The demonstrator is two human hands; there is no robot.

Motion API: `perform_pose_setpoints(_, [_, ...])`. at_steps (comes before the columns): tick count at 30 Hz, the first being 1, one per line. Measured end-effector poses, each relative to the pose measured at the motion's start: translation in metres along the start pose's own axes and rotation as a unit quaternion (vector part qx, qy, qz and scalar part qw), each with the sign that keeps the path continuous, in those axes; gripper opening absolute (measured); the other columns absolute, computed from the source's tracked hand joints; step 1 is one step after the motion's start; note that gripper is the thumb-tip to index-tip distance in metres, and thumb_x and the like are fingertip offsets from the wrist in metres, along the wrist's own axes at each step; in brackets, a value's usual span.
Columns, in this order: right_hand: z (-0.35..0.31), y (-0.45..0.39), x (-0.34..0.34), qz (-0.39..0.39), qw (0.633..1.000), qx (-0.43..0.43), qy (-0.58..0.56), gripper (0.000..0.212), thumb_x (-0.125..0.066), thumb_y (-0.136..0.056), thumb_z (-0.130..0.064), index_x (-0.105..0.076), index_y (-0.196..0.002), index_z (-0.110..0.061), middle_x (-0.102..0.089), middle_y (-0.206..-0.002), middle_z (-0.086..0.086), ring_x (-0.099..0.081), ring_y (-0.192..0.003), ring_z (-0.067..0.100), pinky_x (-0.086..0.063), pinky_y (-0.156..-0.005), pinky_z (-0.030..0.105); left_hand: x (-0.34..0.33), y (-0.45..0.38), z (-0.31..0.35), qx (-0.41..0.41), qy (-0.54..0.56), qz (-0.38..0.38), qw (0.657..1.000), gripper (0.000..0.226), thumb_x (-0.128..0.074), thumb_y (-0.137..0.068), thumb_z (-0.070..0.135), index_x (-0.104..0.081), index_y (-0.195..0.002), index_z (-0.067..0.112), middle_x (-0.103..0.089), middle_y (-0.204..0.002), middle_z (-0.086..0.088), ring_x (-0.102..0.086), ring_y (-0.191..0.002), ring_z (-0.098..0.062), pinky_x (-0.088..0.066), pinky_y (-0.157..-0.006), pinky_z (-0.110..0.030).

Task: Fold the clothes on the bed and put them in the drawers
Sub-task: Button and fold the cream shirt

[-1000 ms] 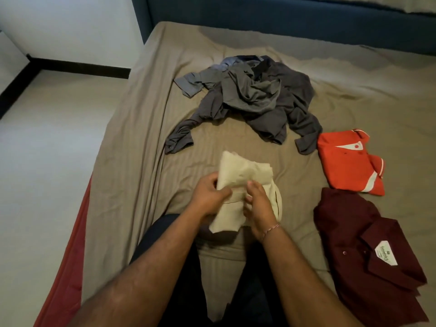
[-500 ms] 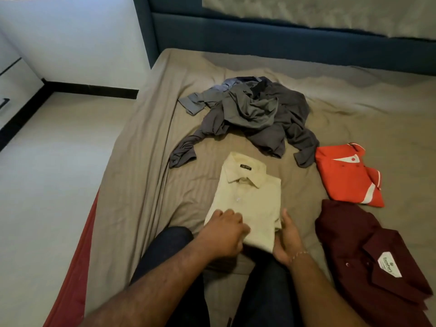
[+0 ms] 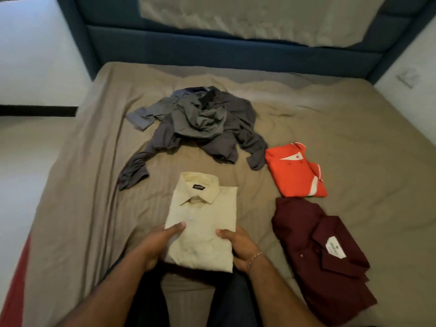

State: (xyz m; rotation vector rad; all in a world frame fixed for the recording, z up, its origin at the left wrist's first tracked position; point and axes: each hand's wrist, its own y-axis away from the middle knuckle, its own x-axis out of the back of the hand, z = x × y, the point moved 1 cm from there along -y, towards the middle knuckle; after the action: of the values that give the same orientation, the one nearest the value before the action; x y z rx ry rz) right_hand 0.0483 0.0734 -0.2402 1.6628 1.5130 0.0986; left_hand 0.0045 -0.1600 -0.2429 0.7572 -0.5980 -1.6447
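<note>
A folded cream shirt (image 3: pixel 203 215) lies collar-up on the bed (image 3: pixel 342 142) just in front of my knees. My left hand (image 3: pixel 153 246) holds its lower left edge, thumb on top of the cloth. My right hand (image 3: pixel 238 246) holds the lower right edge the same way. To the right lie a folded orange shirt (image 3: pixel 295 175) and, nearer me, a folded maroon shirt (image 3: pixel 323 253). A crumpled heap of grey clothes (image 3: pixel 200 131) sits farther back in the middle of the bed.
The bed has a taupe sheet and a dark blue padded headboard (image 3: pixel 212 46) at the far end. White floor (image 3: pixel 23 173) runs along the bed's left side. My dark-trousered legs (image 3: pixel 146 300) rest on the near edge.
The cream shirt was bunched up between my hands, then laid flat with the collar showing. My hands have shifted to grip its two lower edges. The view has tilted up.
</note>
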Motion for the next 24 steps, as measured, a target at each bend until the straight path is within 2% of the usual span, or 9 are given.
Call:
perform_pose_setpoints(3, [-0.005,0.006,0.003,-0.022,0.998,0.059,-0.012,0.063,-0.061,-0.089,0.013,-0.049,-0.147,-0.007,-0.063,-0.138,0.024,-0.060,-0.127,0.044,-0.051,-0.104,0.057,-0.034,0.005,0.023,-0.086,-0.099,0.020,0.991,0.040,-0.083,-0.088,0.026,-0.066,-0.124,0.025,-0.079,-0.111,-0.001,-0.077,-0.099,-0.025,-0.063,-0.079,-0.043])
perform_pose_setpoints(5, [-0.014,0.011,0.012,-0.013,0.994,0.100,-0.040,0.068,-0.062,-0.086,0.012,-0.047,-0.149,-0.009,-0.062,-0.138,0.024,-0.059,-0.127,0.045,-0.050,-0.106,0.058,-0.067,0.005,0.043,-0.142,-0.104,0.019,0.984,0.041,-0.078,-0.091,0.014,-0.065,-0.129,0.022,-0.077,-0.114,-0.002,-0.075,-0.103,-0.025,-0.062,-0.087,-0.045])
perform_pose_setpoints(7, [-0.034,0.019,0.026,0.000,0.985,0.154,-0.077,0.070,-0.062,-0.085,0.010,-0.046,-0.150,-0.011,-0.061,-0.140,0.024,-0.057,-0.129,0.047,-0.043,-0.110,0.065,-0.104,0.004,0.065,-0.174,-0.097,-0.014,0.980,0.039,-0.076,-0.093,0.009,-0.066,-0.130,0.019,-0.077,-0.114,-0.003,-0.074,-0.104,-0.024,-0.062,-0.087,-0.042])
perform_pose_setpoints(10, [-0.077,0.042,0.047,0.015,0.964,0.239,-0.114,0.069,-0.054,-0.089,0.013,-0.045,-0.151,-0.015,-0.058,-0.145,0.022,-0.054,-0.133,0.048,-0.038,-0.112,0.069,-0.164,0.006,0.100,-0.247,-0.124,-0.070,0.959,0.028,-0.074,-0.094,0.007,-0.071,-0.117,0.022,-0.080,-0.103,0.005,-0.076,-0.093,-0.008,-0.059,-0.071,-0.021])
perform_pose_setpoints(12, [-0.114,0.062,0.071,0.054,0.947,0.290,-0.126,0.068,-0.053,-0.089,0.012,-0.045,-0.151,-0.014,-0.057,-0.145,0.023,-0.055,-0.132,0.048,-0.039,-0.110,0.070,-0.215,0.008,0.124,-0.278,-0.131,-0.118,0.944,0.027,-0.073,-0.094,0.007,-0.071,-0.118,0.021,-0.079,-0.108,0.005,-0.075,-0.094,-0.006,-0.057,-0.077,-0.023])
perform_pose_setpoints(15, [-0.170,0.091,0.116,0.119,0.908,0.368,-0.162,0.067,-0.055,-0.087,0.009,-0.046,-0.150,-0.011,-0.057,-0.145,0.025,-0.057,-0.128,0.048,-0.046,-0.103,0.069,-0.290,0.009,0.161,-0.295,-0.116,-0.233,0.919,0.025,-0.066,-0.098,0.008,-0.070,-0.119,0.021,-0.078,-0.110,0.007,-0.073,-0.101,-0.009,-0.056,-0.078,-0.022])
perform_pose_setpoints(18, [-0.212,0.118,0.168,0.174,0.862,0.438,-0.185,0.063,-0.057,-0.089,0.007,-0.050,-0.147,-0.016,-0.059,-0.145,0.019,-0.060,-0.128,0.042,-0.048,-0.101,0.067,-0.350,0.010,0.191,-0.317,-0.118,-0.243,0.909,0.044,-0.064,-0.101,0.011,-0.055,-0.143,0.019,-0.067,-0.125,0.011,-0.063,-0.104,0.000,-0.049,-0.080,-0.019])
perform_pose_setpoints(21, [-0.225,0.124,0.226,0.252,0.826,0.446,-0.236,0.058,-0.060,-0.092,0.006,-0.054,-0.144,-0.020,-0.063,-0.141,0.014,-0.063,-0.125,0.038,-0.049,-0.101,0.065,-0.383,0.006,0.190,-0.317,-0.130,-0.224,0.912,0.054,-0.064,-0.101,0.013,-0.046,-0.152,0.017,-0.059,-0.137,0.003,-0.058,-0.105,0.000,-0.047,-0.075,-0.016])
perform_pose_setpoints(24, [-0.208,0.114,0.280,0.408,0.809,0.334,-0.260,0.050,-0.059,-0.096,0.006,-0.051,-0.141,-0.013,-0.065,-0.135,0.016,-0.064,-0.120,0.036,-0.053,-0.100,0.059,-0.386,-0.011,0.162,-0.298,-0.152,-0.220,0.916,0.047,-0.062,-0.100,0.004,-0.052,-0.146,0.011,-0.062,-0.136,-0.003,-0.059,-0.106,-0.003,-0.047,-0.075,-0.010])
